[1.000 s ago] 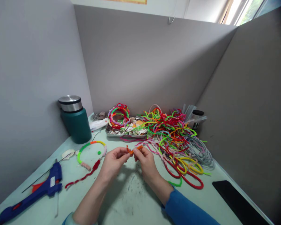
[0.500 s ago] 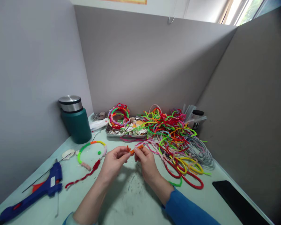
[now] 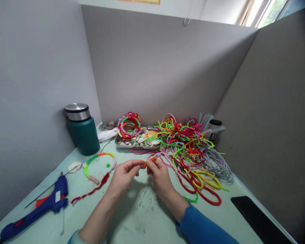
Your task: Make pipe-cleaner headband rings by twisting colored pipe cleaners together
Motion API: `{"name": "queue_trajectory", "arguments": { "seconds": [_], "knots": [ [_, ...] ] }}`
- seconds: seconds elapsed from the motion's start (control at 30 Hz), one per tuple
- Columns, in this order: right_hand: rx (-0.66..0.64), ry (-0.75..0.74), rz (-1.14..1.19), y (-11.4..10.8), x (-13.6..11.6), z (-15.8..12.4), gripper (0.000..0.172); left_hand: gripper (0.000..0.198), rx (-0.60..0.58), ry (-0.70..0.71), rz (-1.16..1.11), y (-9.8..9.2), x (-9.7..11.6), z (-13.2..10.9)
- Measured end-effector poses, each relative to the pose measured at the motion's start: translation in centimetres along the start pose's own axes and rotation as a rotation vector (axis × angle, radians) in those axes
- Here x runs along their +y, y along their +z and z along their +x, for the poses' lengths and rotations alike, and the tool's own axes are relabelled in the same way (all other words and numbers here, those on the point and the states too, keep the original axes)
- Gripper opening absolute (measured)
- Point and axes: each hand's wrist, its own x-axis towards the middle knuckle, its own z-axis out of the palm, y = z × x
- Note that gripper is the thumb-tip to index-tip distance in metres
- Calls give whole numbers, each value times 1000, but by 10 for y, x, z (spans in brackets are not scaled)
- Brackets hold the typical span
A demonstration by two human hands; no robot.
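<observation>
Between my hands is a short orange pipe cleaner (image 3: 144,164), mostly covered by the fingertips. My left hand (image 3: 127,174) pinches its left end between thumb and forefinger. On the other end, my right hand (image 3: 159,176) grips it the same way, and an orange tip pokes up past the thumb. Left of my left hand lies a ring wrapped in colored pipe cleaners (image 3: 88,163), its bottom open, with a red twisted tail (image 3: 93,192) trailing from it. A small green bit (image 3: 108,165) rests inside that ring.
A blue glue gun (image 3: 54,200) lies at left, below a green flask (image 3: 83,135). At the back stands a metal tray (image 3: 127,146) of buttons with wrapped rings on it. Tangled pipe cleaners (image 3: 180,135), red-handled scissors (image 3: 210,196), grey cord (image 3: 222,166) and a black phone-like slab (image 3: 256,217) are at right.
The orange end that stuck up by my left fingers is now folded down under the left thumb and forefinger. My right hand has stayed nearly in place.
</observation>
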Motion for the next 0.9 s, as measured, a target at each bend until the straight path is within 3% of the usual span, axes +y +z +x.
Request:
{"name": "queue_trajectory", "arguments": {
  "seconds": [0.13, 0.47, 0.9],
  "knots": [
    [3, -18, -17, 1, -3, -1, 23, 29, 32, 13, -34, 0, -2, 1],
    [-37, -56, -44, 1, -2, -3, 22, 27, -42, -14, 16, -1, 0, 0],
    [-32, -51, -37, 0, 1, -2, 22, 24, -20, -28, 7, 2, 1, 0]
  ]
}}
